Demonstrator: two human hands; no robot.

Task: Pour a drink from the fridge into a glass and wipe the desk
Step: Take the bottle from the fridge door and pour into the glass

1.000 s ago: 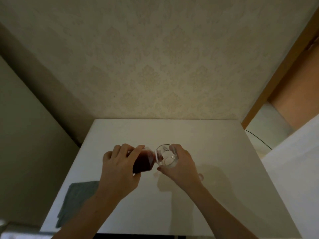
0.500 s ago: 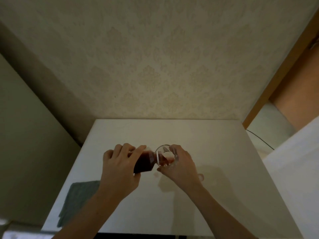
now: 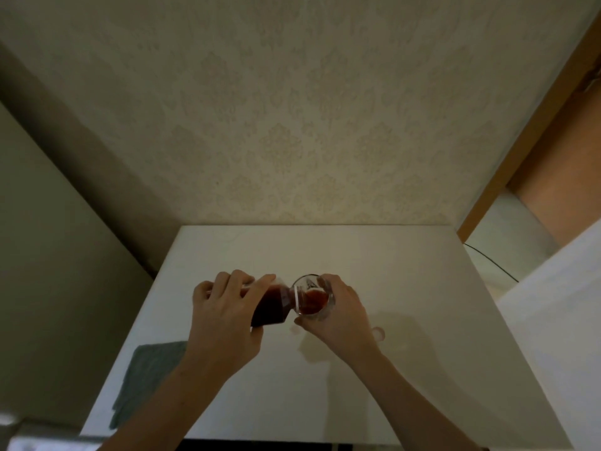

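The clear round glass [image 3: 313, 296] is in the middle of the white flat surface [image 3: 374, 255], tipped a little to the left. It already has some dark red drink in the bottom. I cannot tell if its base touches the surface or is lifted just off it.

My right hand [image 3: 338, 315] has its grip closed around the glass from the right and near side. My left hand [image 3: 224, 315] has its grip closed around the clear plastic bottle of dark red drink [image 3: 271, 304]. The bottle lies almost on its side, and its mouth sits right at the left rim of the glass.

Here is what I think could go wrong. The bottle looks very full, so if I tip it more, the drink could rush out in a big gulp and splash over the rim. The mouth is only just at the edge, so a small slip to the left could send red drink down the outside of the glass and onto the white surface. The glass is tipped too, so if my right grip gets loose it could roll or fall over. If I keep pouring too long, it could overflow.

There is a faint round mark [image 3: 379, 333] on the surface just right of my right wrist; I cannot tell what it is.

A grey-green folded cloth [image 3: 146, 379] lies at the near left edge of the surface, well apart from the glass. Some of it seems to hang off the edge, so it might slide off.
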